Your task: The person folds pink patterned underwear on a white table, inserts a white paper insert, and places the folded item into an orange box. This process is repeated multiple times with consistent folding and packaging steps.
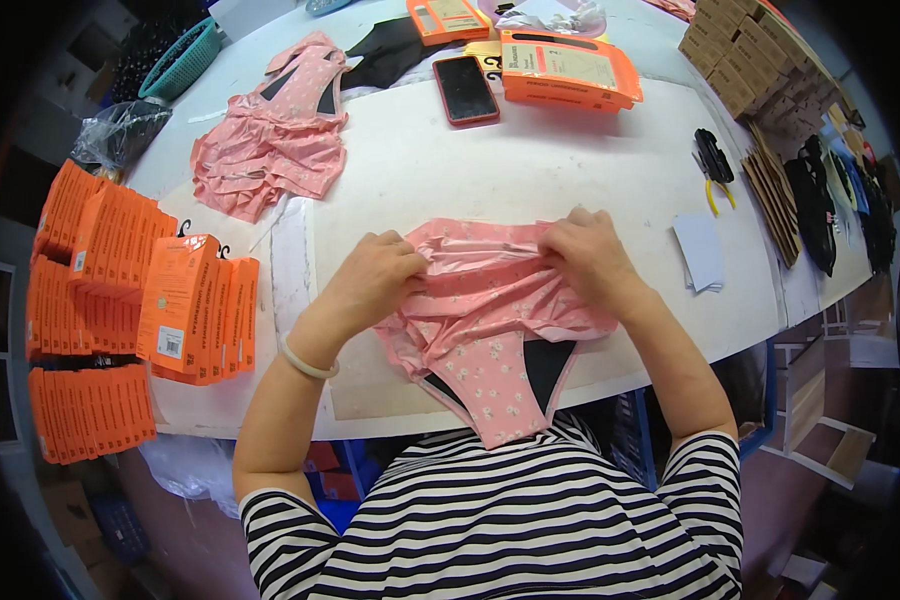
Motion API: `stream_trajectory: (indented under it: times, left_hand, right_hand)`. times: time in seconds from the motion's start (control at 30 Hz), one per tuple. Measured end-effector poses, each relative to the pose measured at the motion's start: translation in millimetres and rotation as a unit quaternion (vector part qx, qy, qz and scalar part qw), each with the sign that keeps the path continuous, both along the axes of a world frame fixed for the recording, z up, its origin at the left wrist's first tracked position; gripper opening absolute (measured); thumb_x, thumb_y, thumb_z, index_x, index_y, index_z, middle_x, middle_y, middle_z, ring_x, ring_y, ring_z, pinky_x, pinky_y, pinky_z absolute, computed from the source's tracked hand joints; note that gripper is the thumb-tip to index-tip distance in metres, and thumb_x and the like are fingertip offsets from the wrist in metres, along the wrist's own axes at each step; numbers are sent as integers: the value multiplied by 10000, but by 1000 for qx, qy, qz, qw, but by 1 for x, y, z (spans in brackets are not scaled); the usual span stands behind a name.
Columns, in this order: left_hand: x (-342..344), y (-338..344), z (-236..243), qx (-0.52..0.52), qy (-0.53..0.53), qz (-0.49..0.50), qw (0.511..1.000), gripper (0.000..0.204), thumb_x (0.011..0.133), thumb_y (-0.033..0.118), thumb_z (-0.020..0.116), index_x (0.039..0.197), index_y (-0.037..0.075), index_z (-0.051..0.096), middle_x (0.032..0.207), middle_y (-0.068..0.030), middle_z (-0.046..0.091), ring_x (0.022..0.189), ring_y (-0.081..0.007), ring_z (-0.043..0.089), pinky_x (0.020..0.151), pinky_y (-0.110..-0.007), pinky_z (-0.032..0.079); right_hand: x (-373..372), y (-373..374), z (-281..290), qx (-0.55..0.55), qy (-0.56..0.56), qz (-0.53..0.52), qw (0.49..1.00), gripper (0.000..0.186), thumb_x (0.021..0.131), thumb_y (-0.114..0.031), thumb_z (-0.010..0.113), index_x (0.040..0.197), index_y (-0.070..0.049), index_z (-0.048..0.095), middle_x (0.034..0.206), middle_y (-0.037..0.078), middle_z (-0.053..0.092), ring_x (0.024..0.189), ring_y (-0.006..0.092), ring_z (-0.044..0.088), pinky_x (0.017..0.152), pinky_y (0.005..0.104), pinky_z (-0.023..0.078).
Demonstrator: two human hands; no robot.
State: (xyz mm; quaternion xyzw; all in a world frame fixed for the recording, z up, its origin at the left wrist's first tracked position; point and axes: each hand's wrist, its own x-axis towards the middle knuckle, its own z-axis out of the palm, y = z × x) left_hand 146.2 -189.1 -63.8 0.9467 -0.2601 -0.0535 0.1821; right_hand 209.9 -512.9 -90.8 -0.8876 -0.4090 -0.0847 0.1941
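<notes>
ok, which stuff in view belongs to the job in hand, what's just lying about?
Job:
pink floral garment, held by left grip and right grip
likely similar pink garments, orange boxes at left

Apparently lying about:
phone
yellow-handled tool
white cards

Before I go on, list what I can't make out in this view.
In the head view:
Pink garment: underside, hidden by its upper layer; cloth covered by the left hand and right hand.
Orange boxes at left: insides, hidden by their walls.
Lilac bowl: far part, cut by the picture's upper edge.
</notes>
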Motion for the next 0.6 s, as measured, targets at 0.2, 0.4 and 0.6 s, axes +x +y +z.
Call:
stream_trajectory:
  times: [0.2,0.4,0.6]
  left_hand:
    - [-5,33,41,-122,-23,9,992,159,812,146,819,861,53,699,884,-52,663,996,-264,599,904,-381,464]
    - [-6,56,85,-185,56,34,980,165,871,152,793,932,31,698,892,-64,667,921,-207,593,809,-344,480]
    - [-21,48,122,-172,86,5,981,183,904,192,772,963,34,702,865,-71,647,842,-219,599,751,-343,469]
  right_hand:
    - [21,-40,38,58,56,-34,996,123,803,-142,808,833,-106,695,890,40,620,909,233,566,831,388,431]
    - [29,-61,88,193,332,13,923,258,925,-220,761,860,-47,581,818,7,544,894,110,511,755,275,458]
    - [48,-78,124,183,186,-23,965,163,899,-119,765,881,-47,620,904,22,549,898,140,516,766,302,461]
